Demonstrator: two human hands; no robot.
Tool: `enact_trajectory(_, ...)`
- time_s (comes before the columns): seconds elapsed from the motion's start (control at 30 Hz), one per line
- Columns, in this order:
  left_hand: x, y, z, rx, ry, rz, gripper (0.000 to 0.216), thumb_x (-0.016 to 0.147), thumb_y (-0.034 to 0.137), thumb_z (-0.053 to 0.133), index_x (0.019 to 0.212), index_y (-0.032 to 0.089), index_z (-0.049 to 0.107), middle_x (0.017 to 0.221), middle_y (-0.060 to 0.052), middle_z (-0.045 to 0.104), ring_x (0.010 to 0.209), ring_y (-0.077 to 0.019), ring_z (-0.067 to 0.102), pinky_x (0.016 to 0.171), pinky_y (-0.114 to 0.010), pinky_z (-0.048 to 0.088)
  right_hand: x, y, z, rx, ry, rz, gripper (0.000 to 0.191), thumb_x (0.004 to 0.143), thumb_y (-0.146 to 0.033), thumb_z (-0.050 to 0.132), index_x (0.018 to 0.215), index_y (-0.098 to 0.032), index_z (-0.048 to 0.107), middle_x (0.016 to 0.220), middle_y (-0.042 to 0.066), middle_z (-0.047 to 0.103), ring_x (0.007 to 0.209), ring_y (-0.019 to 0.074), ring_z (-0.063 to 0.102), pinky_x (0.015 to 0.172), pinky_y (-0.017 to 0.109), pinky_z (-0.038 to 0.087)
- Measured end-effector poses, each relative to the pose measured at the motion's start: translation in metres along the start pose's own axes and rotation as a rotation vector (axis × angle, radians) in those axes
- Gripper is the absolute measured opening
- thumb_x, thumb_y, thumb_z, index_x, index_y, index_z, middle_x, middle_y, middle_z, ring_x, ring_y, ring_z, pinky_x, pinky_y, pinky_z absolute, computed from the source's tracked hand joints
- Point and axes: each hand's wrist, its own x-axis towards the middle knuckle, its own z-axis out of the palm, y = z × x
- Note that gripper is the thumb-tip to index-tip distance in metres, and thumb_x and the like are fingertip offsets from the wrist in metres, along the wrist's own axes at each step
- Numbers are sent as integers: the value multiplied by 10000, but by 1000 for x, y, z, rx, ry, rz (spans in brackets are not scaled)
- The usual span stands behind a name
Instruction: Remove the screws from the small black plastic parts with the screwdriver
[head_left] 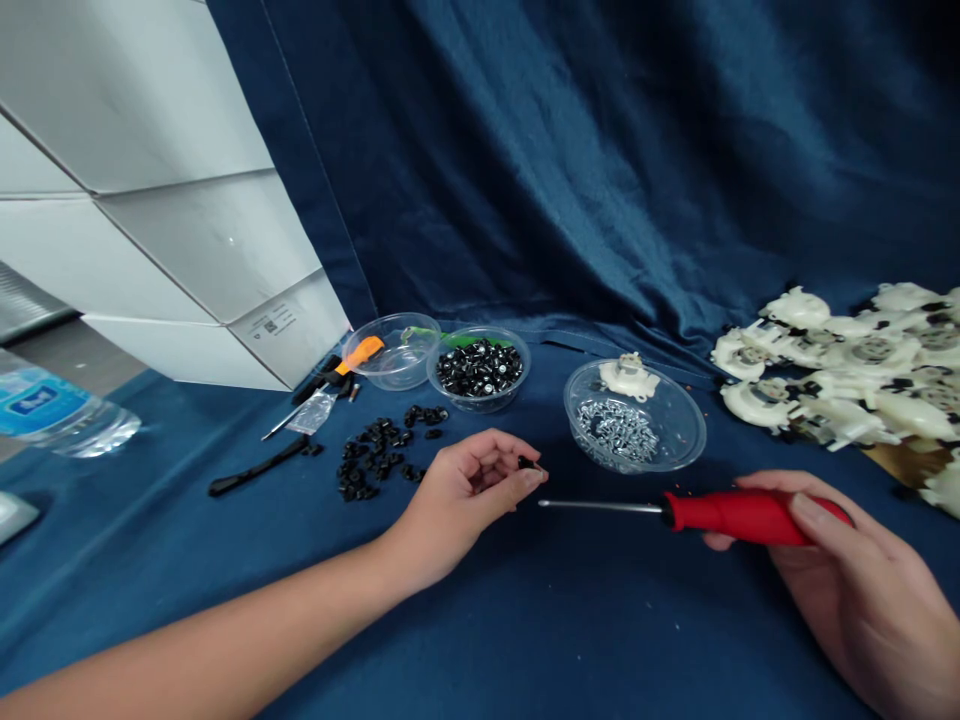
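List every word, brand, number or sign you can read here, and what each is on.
White cardboard box: small print and a square code, too small to read.
Clear plastic bottle with blue label: a logo, too blurred to read.
I can make out no other text.

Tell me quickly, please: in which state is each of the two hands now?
Left hand: closed, pinching a small black part between thumb and fingers.
Right hand: closed around the handle of a red-handled screwdriver.
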Motion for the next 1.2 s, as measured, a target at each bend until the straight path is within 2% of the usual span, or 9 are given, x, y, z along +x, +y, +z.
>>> enact_trajectory(0.13,1,-1,-1,-39,-9,-1,251,944,368,864,1082,188,758,876,-15,732,727,-132,622,703,-262,548,-4,-6,10,15,75,2,386,763,-610,865,961,-279,875,802,87,837,793,319,830,774,346,701)
enact_trajectory(0.33,1,-3,-2,-64,-10,6,255,951,356,865,1096,179,752,914,-30,748,768,-140,636,710,-261,550,-4,-3,8,3,89,27,381,740,-643,860,958,-331,878,802,64,833,793,319,824,763,349,698)
enact_trajectory(0.57,0,-2,-2,-39,-4,-3,254,951,360,860,1101,184,754,923,-40,766,778,-157,661,706,-275,552,-4,-3,6,11,72,28,393,745,-622,890,988,-313,876,817,67,819,796,328,828,772,396,703)
enact_trajectory(0.77,1,0,-2,-36,0,-1,253,941,377,864,1073,187,761,859,-23,750,723,-146,639,687,-274,551,-3,0,6,13,72,-10,361,769,-608,863,965,-305,882,803,76,835,739,297,815,736,335,693)
enact_trajectory(1.2,0,-4,-3,-48,-8,-8,251,948,359,873,1092,172,785,927,-57,804,767,-143,672,690,-257,552,-3,1,3,46,49,10,372,785,-573,890,1018,-284,878,852,82,841,769,293,829,734,318,696)
